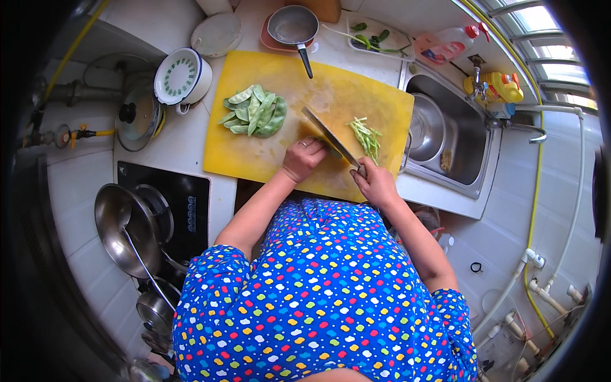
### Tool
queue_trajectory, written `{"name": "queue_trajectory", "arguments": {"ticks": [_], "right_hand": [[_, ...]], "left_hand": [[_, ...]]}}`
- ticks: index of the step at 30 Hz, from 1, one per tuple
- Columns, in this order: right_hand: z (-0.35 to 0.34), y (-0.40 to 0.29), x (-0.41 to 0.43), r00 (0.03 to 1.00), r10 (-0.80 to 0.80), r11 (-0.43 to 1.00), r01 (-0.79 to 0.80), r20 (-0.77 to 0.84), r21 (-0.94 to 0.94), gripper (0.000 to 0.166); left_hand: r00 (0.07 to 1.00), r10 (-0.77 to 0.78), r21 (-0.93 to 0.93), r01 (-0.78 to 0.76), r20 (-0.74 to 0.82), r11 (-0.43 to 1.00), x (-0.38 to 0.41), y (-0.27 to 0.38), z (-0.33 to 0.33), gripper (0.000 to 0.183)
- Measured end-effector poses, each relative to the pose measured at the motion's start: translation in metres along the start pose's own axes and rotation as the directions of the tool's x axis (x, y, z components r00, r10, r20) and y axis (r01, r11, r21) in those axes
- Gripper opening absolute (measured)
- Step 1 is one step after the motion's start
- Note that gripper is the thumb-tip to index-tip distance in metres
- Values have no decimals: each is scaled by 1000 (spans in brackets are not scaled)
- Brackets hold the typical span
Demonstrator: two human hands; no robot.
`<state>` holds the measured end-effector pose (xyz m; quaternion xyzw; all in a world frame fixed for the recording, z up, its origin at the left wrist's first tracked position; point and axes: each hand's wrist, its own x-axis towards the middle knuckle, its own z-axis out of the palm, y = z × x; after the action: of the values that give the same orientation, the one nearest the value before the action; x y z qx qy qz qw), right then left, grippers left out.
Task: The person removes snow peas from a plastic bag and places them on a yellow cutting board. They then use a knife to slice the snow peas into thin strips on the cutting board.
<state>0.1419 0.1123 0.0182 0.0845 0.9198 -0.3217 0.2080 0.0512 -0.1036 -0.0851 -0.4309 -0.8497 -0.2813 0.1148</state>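
Observation:
On a yellow cutting board (267, 164), my right hand (374, 181) grips the handle of a kitchen knife (329, 135), its blade slanting up and to the left. My left hand (305, 157), with a ring on one finger, presses green bean pods (334, 152) against the board beside the blade; the fingers and blade hide most of them. A pile of flat green bean pods (258, 112) lies on the board's left part. Thin cut green strips (366, 136) form a small heap right of the knife.
Behind the board are a small saucepan (292, 26) and a tray (382, 52) with green peppers. An enamel pot (184, 79) stands at the left, above a black cooktop (191, 191) with a wok (126, 229). A sink (465, 143) holding a metal bowl (425, 129) is at the right.

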Motion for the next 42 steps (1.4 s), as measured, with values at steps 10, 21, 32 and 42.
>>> {"name": "queue_trajectory", "arguments": {"ticks": [10, 21, 32, 42], "right_hand": [[1, -10, -6, 998, 37, 998, -35, 44, -51, 27], [-31, -5, -25, 986, 80, 993, -66, 148, -98, 29], [-21, -13, -14, 995, 61, 997, -65, 83, 38, 28], [17, -10, 5, 1000, -1, 1000, 1, -17, -26, 29]], "left_hand": [[998, 14, 12, -13, -55, 1000, 1, -2, 1, 21], [996, -38, 12, 39, -78, 999, 0, 0, 0, 21], [993, -65, 7, 66, -100, 998, -3, -1, -1, 20], [998, -45, -18, 45, -54, 999, -8, -4, 2, 19]]}}
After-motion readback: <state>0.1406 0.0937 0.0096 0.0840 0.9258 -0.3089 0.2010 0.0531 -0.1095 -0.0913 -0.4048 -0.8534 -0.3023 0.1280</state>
